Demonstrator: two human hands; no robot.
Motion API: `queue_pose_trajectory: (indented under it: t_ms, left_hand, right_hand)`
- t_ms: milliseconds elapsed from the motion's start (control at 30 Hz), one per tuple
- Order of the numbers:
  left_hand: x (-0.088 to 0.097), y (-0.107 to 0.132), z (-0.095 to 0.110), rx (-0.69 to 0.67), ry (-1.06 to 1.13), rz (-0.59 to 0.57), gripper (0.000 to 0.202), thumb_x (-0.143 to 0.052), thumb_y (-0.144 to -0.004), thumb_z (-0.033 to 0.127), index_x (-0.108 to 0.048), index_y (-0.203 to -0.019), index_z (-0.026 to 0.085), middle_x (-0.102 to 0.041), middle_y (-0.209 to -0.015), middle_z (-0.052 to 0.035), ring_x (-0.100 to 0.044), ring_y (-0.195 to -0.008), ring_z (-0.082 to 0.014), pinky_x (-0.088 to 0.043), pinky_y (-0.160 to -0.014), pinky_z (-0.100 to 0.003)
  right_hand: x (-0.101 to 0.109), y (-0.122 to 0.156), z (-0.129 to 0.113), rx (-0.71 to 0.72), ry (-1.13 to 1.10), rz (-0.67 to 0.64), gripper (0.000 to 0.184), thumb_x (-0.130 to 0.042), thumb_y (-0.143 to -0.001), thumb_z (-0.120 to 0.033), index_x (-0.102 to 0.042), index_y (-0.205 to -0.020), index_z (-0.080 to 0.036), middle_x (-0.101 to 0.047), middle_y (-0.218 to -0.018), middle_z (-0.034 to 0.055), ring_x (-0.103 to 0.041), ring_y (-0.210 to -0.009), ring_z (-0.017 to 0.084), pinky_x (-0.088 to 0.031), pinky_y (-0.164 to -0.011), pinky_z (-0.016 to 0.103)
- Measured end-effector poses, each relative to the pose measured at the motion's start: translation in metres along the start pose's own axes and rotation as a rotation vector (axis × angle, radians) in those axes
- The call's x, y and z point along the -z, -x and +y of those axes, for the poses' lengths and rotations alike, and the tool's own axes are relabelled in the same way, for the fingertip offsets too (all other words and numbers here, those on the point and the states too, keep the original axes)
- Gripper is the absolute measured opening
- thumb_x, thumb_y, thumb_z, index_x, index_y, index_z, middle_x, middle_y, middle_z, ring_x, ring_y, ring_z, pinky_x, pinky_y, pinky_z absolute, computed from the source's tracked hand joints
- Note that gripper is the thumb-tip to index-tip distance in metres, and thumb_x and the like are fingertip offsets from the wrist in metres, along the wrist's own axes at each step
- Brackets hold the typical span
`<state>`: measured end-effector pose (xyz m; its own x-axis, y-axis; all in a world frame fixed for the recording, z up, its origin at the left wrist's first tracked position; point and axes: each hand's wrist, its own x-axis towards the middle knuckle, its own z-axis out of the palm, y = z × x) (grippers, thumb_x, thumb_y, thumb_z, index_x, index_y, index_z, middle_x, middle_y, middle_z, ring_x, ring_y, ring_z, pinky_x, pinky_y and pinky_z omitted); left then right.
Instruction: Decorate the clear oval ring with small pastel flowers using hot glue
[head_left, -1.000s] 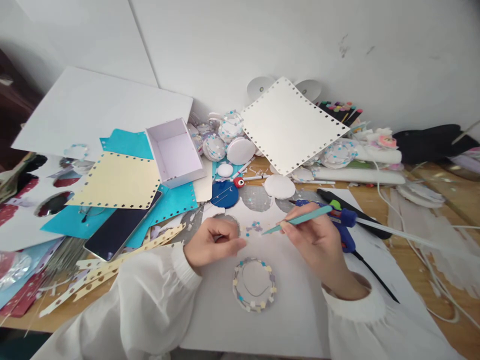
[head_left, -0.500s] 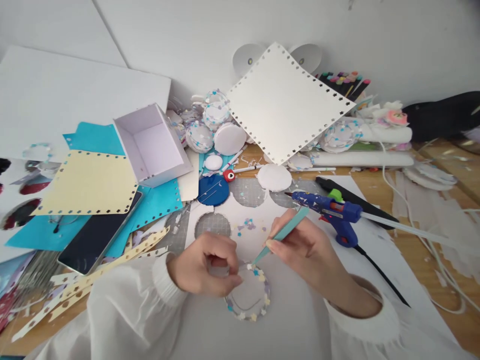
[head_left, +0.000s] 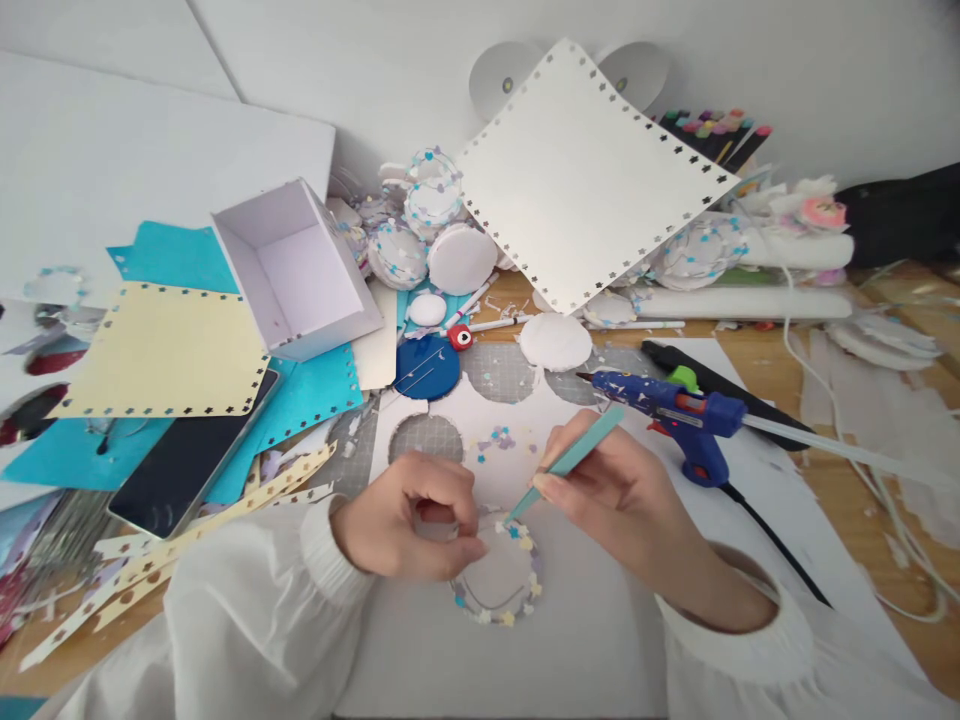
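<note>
My left hand (head_left: pixel 412 515) is curled, its thumb and forefinger pinched at the upper left rim of a ring trimmed with small paper flowers (head_left: pixel 507 618). The trim is white, yellow, blue and lilac, and a thin curved line shows inside the ring. My right hand (head_left: pixel 626 500) grips teal tweezers (head_left: pixel 577 452) like a pen. Their tips touch the ring's top edge beside a white piece; whether they hold a piece is too small to tell. Just beyond lie loose punched paper flowers (head_left: pixel 501 438) on white card. My left fingers hide part of the rim.
A blue glue gun (head_left: pixel 660 400) with its cord lies right of my right hand. At left are a phone (head_left: pixel 191 460), cream punched paper (head_left: pixel 165 350) and an open white box (head_left: pixel 300 270). Behind stand white discs (head_left: pixel 461 258) and a tilted white punched sheet (head_left: pixel 592 180).
The view has shifted slightly, so the background sits higher. Both hands keep their grips, and the tweezer tips stay at the ring's top edge.
</note>
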<state>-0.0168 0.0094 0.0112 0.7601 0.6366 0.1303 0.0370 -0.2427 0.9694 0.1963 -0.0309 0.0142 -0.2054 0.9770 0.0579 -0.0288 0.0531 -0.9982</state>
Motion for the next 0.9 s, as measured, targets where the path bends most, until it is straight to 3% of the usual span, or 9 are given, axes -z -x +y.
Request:
queue_pose_trajectory:
  t_ms: [900]
  left_hand:
    - [0.0001,0.0004,-0.0003,-0.016,-0.037,-0.010,0.022,-0.060,-0.072,0.011,-0.052,-0.052,0.015,-0.029,-0.051,0.0056,-0.028,-0.045,-0.0068,-0.025,-0.046,-0.026]
  right_hand:
    - [-0.0044,0.0025,0.0001,0.021,-0.006,-0.026,0.007,-0.059,-0.089,-0.021,-0.054,-0.087,-0.024,-0.048,-0.080,-0.0030,-0.050,-0.073,0.011,-0.044,-0.068,0.026]
